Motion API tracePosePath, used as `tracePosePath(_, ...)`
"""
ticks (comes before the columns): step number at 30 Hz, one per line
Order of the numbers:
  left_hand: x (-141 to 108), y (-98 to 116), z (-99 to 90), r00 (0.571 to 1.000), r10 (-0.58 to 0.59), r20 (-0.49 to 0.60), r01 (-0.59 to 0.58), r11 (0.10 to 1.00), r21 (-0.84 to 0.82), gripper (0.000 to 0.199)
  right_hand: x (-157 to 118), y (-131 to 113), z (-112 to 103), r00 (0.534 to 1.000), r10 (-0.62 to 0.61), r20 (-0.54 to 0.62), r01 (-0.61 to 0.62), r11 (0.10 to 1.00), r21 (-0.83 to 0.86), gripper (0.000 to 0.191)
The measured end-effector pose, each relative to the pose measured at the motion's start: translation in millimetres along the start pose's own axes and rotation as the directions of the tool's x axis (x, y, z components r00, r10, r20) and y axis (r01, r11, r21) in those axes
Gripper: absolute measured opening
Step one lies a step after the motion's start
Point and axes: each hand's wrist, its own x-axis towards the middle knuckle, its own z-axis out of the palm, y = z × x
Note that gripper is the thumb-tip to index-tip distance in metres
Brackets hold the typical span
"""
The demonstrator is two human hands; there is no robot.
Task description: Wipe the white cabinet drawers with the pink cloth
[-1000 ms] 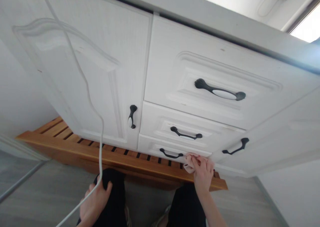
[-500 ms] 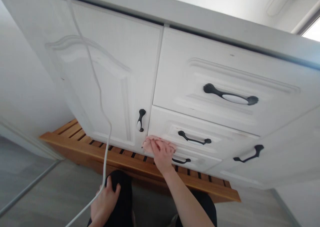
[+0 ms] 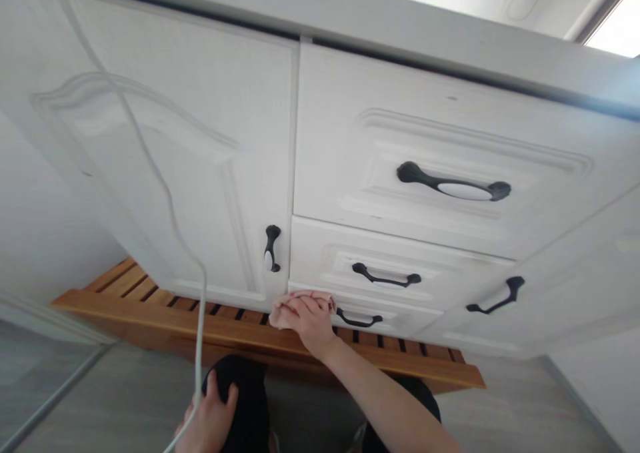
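Observation:
Bunched under the fingers of my right hand is a pink cloth, pressed to the left end of the lowest drawer, by the seam with the cabinet door. The black handle of that drawer lies just right of my fingers. Higher up is the middle drawer with its own dark handle. My left hand rests on my left knee, fingers spread and holding nothing. A white cable hangs in front of the door and passes across that hand.
A slatted wooden bench runs along the foot of the white cabinet, between it and my knees. The top drawer has a large handle. Another handle is at the right. Grey floor extends on both sides.
My right hand has moved the pink cloth a little down and left, from the drawers' seam to the lowest drawer. The view has shifted slightly, with the cable further left. My left hand stays on the knee.

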Motion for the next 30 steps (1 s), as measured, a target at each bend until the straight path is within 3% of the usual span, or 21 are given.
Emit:
tracePosePath(2,1.0,5.4,-2.4,1.000,0.016,0.006,-0.016,1.000,-0.014,0.077,-0.6,7.7,-5.9,0.999,0.038,0.011,-0.038,0.999,-0.009,0.030)
tracePosePath(8,2.5,8.3,2.9,1.000,0.013,0.016,-0.013,1.000,0.003,0.077,-20.5,19.8,2.9,0.965,-0.185,0.185,0.175,0.982,0.071,0.020)
tracePosePath(16,-0.4,4.4,3.6,0.999,0.011,-0.034,-0.008,0.998,0.070,0.079,-29.9,20.6,22.6,0.926,-0.281,0.251,0.239,0.953,0.188,0.015)
tracePosePath(24,-0.8,6.2,2.1,0.999,0.027,-0.039,-0.024,0.996,0.083,0.081,-35.2,23.3,21.3,0.933,-0.247,0.261,0.197,0.959,0.205,0.020)
tracePosePath(27,5.6,-0.4,5.1,1.000,0.016,-0.017,-0.014,0.997,0.081,0.082,-35.9,18.9,13.2,0.959,-0.160,0.235,0.125,0.980,0.155,0.013)
tracePosePath(30,18.2,-9.3,18.2,1.000,0.017,-0.003,-0.017,0.997,0.075,0.083,-29.8,4.4,4.2,0.979,-0.034,0.203,0.015,0.995,0.095,0.023)
